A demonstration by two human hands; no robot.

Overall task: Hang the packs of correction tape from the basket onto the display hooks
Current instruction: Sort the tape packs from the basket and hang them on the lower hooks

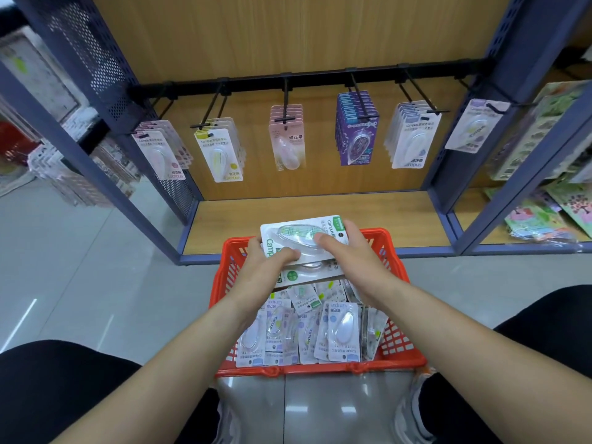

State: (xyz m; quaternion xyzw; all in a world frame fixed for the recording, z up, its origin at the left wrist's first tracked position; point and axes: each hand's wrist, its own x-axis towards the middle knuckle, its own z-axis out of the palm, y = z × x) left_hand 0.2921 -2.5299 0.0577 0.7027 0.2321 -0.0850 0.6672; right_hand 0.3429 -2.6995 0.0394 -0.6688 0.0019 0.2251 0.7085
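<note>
Holding a small stack of green packs (301, 238) just over basket (320, 368), pick step by the look. Clamped at both ends by left hand (266, 267) and right hand (352, 251), thumbs on top. Next, likely: turn upright, line hang-hole onto a hook (285, 100) beyond.

Glossy plastic-blistered packs (302, 240), red plastic basket (397, 342), wood-grain back panel (288, 36), shiny tiled floor (96, 283).

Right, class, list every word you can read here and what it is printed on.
"Campus": green correction tape pack held over the basket.
"修正带": pink hanging pack.
"Campus": yellow hanging pack.
Finer print on all packs: too blurred to read.
</note>
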